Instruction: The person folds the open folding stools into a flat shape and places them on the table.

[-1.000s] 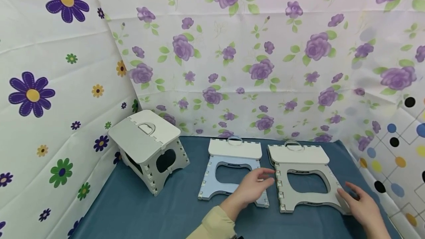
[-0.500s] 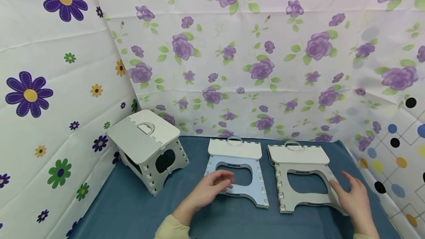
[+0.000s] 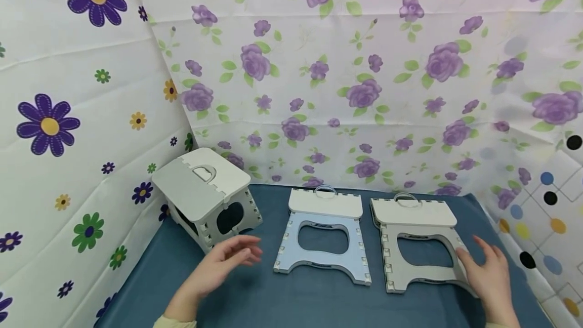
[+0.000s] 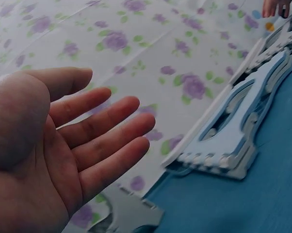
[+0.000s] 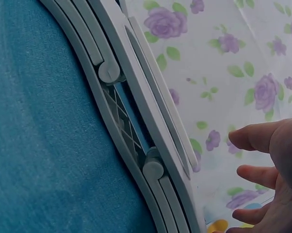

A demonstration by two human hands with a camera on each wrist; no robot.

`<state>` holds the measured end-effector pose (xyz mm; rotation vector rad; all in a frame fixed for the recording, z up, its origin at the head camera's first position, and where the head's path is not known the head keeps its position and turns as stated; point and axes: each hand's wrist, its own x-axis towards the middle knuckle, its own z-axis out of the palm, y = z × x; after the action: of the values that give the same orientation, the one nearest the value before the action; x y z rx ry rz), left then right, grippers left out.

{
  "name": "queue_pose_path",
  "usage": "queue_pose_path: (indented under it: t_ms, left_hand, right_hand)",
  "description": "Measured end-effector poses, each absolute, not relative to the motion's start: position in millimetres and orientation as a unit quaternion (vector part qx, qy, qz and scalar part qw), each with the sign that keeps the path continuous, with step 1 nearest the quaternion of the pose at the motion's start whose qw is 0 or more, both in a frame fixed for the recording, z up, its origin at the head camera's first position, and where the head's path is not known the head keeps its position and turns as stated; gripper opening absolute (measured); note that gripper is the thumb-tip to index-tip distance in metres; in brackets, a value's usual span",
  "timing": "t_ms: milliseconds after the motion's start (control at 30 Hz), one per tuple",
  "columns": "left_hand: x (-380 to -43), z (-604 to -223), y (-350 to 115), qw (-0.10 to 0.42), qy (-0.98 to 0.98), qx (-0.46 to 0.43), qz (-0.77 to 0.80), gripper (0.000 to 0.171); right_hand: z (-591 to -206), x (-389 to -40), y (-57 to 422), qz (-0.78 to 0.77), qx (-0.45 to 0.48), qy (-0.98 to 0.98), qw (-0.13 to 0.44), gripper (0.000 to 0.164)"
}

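An unfolded grey-and-white folding stool point(image 3: 200, 186) stands upright at the left of the cloth. My left hand point(image 3: 218, 270) hovers in front of it, palm inward and fingers loosely extended, holding nothing. In the left wrist view the left hand point(image 4: 68, 131) shows spread, relaxed fingers. A blue folding stool point(image 3: 321, 262) lies folded flat in the middle. To its right a grey folding stool point(image 3: 396, 267) also lies folded flat. My right hand point(image 3: 489, 277) is at its right edge, fingers apart; in the right wrist view the right hand point(image 5: 277, 170) is clear of the grey stool point(image 5: 155, 111).
A dark blue cloth point(image 3: 291, 308) covers the table. Behind hangs a sheet with purple roses point(image 3: 296, 65). A flower-print sheet point(image 3: 91, 176) bounds the left side, and a dotted sheet point(image 3: 560, 206) the right.
My left hand has moved left, from between the two folded stools, past the blue one, to the front of the standing stool. The right hand has shifted only slightly. The stools stay in place.
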<state>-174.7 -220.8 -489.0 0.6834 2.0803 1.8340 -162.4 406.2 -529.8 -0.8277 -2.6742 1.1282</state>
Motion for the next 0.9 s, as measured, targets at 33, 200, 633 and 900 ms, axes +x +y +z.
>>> queue_pose_path:
  t_ms: [33,200,633,900]
  left_hand:
    - [-173.7,-487.9,-226.8,0.134,0.718,0.240,0.639,0.037]
    - [-167.1,-480.7,-252.9,0.067,0.731,0.210,0.646,0.036]
    - [-161.5,-470.3,-303.4,-0.248,0.643,-0.047,0.723,0.031]
    - [-189.5,-484.8,-330.4,-0.320,0.632,-0.156,0.689,0.042]
  right_hand:
    - [-529.5,-162.0,406.7,0.374,-0.277,-0.883,0.061,0.081]
    - [-528.1,-160.4,409.3,0.379,-0.287,-0.878,0.057,0.082]
    - [-526.0,-158.5,408.5,0.379,-0.295,-0.875,0.052,0.081]
    - [-525.4,-156.5,410.7,0.386,-0.298,-0.872,0.045,0.084]
